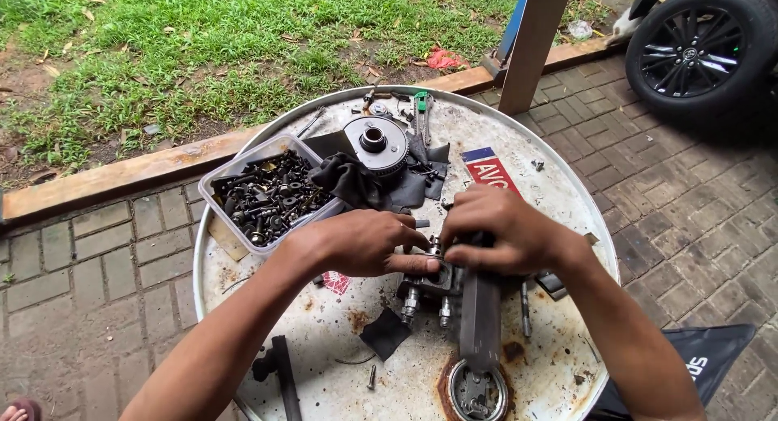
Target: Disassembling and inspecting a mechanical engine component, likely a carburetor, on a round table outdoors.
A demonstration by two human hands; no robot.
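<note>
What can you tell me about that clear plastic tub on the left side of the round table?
The plastic tub is a clear, shallow, rectangular box with rounded corners and no lid. It is filled almost to the rim with dark, greasy bolts and nuts, plus other small metal parts. It sits flat but turned at an angle on the rusty white round table, near its left edge. A black rag lies against its right side. Neither hand touches it.

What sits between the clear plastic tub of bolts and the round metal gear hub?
A crumpled black rag lies between clear plastic tub and round metal gear hub, seen in the head view.
</note>
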